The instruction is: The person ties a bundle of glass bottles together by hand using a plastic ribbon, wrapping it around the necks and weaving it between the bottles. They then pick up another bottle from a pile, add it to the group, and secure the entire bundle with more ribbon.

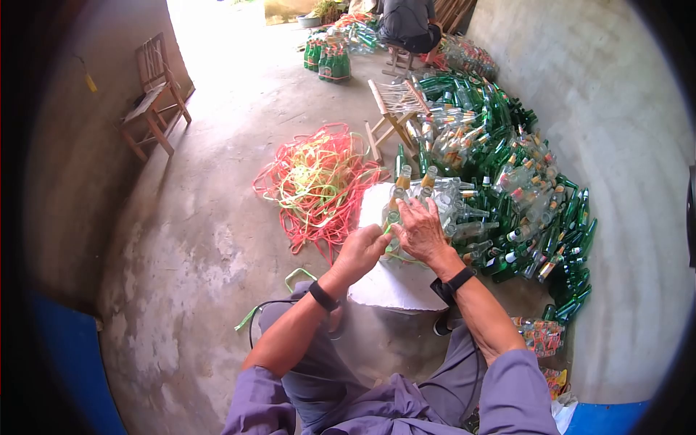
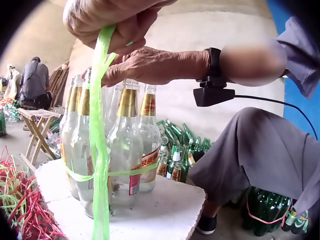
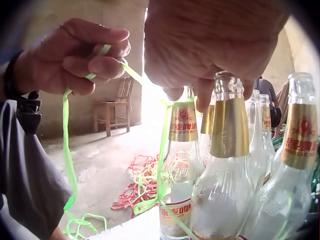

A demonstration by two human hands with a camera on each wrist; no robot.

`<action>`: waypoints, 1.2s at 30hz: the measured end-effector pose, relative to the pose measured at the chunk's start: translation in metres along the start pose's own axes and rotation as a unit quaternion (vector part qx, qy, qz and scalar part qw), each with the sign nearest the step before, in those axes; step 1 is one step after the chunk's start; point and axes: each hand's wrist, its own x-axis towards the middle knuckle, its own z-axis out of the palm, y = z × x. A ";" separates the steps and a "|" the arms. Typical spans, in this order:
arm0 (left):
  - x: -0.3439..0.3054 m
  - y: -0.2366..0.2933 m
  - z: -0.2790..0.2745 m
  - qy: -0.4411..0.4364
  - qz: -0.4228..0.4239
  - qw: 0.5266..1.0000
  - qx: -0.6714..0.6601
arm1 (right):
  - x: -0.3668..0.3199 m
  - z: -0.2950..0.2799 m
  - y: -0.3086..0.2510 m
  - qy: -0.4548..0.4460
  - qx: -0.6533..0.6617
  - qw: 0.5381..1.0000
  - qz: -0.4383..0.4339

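Clear glass bottles (image 2: 125, 150) with gold neck labels stand upright in a group on a white board (image 1: 399, 286), a green strap (image 2: 100, 140) round their bodies. My left hand (image 1: 362, 252) (image 3: 82, 57) pinches the strap between thumb and curled fingers, left of the bottle tops. From there, one length hangs down and another runs to the bottles. My right hand (image 1: 422, 230) (image 2: 150, 66) is over the bottle tops, with fingertips reaching down among the necks (image 3: 229, 87). The right palm and some contacts are hidden.
Red and green straps (image 1: 319, 181) lie heaped on the floor, left of the board. Many green and clear bottles (image 1: 507, 188) are piled along the right wall. Beyond stand a folding stool (image 1: 395, 116), a wooden chair (image 1: 156, 94) and a seated person (image 1: 407, 25).
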 end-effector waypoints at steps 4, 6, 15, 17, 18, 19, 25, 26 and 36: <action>0.000 0.010 -0.002 0.017 -0.004 1.000 -0.002 | -0.010 -0.035 -0.023 0.111 0.022 0.994 -0.007; -0.002 0.014 -0.001 0.013 0.041 0.996 0.079 | -0.022 -0.044 -0.041 0.061 0.142 0.981 0.113; -0.023 0.012 0.030 -0.041 0.054 0.994 0.084 | -0.054 0.001 -0.038 -0.084 0.743 0.478 0.460; -0.029 0.006 0.035 -0.052 0.076 0.993 0.080 | -0.060 0.011 -0.030 -0.089 0.749 0.486 0.441; -0.032 0.007 0.036 -0.052 0.119 0.985 0.116 | -0.061 0.011 -0.028 -0.103 0.765 0.471 0.427; -0.035 0.009 0.038 -0.052 0.162 0.974 0.150 | -0.063 0.011 -0.026 -0.116 0.780 0.456 0.413; -0.048 0.031 0.028 -0.033 0.056 0.989 0.135 | -0.064 0.010 -0.024 -0.111 0.811 0.385 0.427; -0.051 0.038 0.024 -0.014 0.043 0.993 0.112 | -0.063 0.009 -0.025 -0.104 0.812 0.377 0.433; -0.041 0.062 -0.067 -0.107 -0.042 0.989 0.093 | -0.061 0.009 -0.028 -0.094 0.820 0.358 0.436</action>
